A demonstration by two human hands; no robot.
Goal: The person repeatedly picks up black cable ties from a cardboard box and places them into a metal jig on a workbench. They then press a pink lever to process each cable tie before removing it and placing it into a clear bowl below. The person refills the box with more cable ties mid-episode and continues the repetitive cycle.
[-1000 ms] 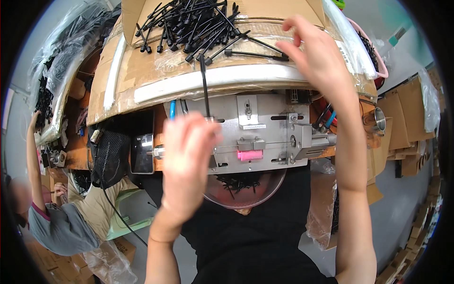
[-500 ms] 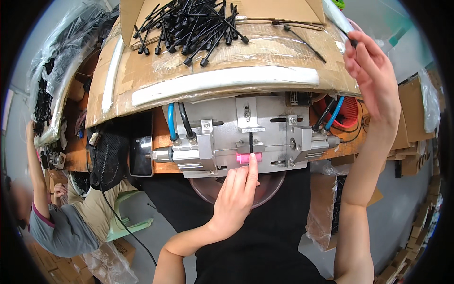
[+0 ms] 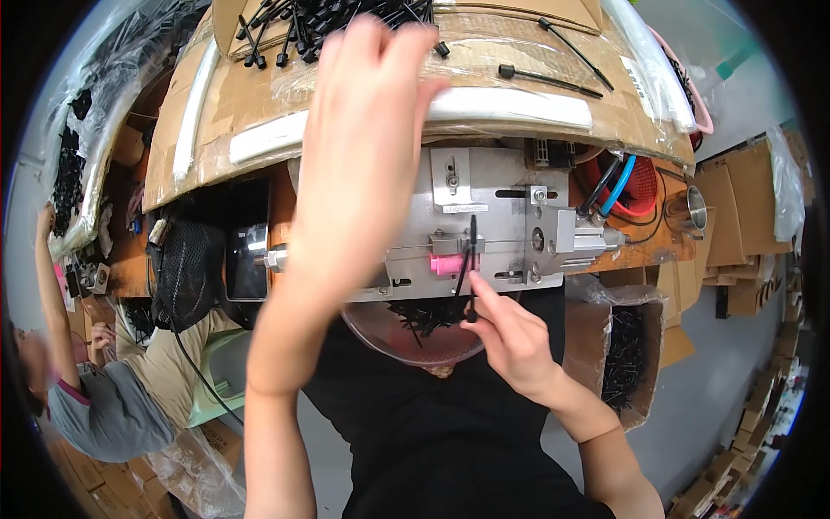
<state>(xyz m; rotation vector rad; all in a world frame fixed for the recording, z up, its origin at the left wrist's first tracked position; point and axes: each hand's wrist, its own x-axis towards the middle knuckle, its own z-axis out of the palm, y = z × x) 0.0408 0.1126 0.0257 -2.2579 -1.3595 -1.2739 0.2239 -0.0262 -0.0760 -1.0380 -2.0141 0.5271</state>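
Observation:
In my right hand (image 3: 519, 346) a thin black rod with a knobbed end (image 3: 472, 313) is pinched between thumb and fingers. It stands over the middle of a metal fixture (image 3: 506, 225), where a second thin black rod (image 3: 462, 281) slants across it. Beside the rods sits a pink block (image 3: 444, 265). My left hand (image 3: 367, 112) reaches up over the cardboard to a pile of black knob-ended rods (image 3: 298, 30). Motion smears its fingers, so whether they hold a rod does not show. That arm hides the fixture's left part.
Below the fixture is a clear bowl (image 3: 363, 333) with black rods in it. Two loose rods lie on the cardboard box (image 3: 467, 73). At right are a red basket (image 3: 641, 186), a metal cup (image 3: 687, 210) and a carton of black pieces (image 3: 661, 346). Another person (image 3: 117, 415) sits at left.
My left hand has left the pink block and gone up to the pile. My right hand has come down from the upper right to the fixture with a rod.

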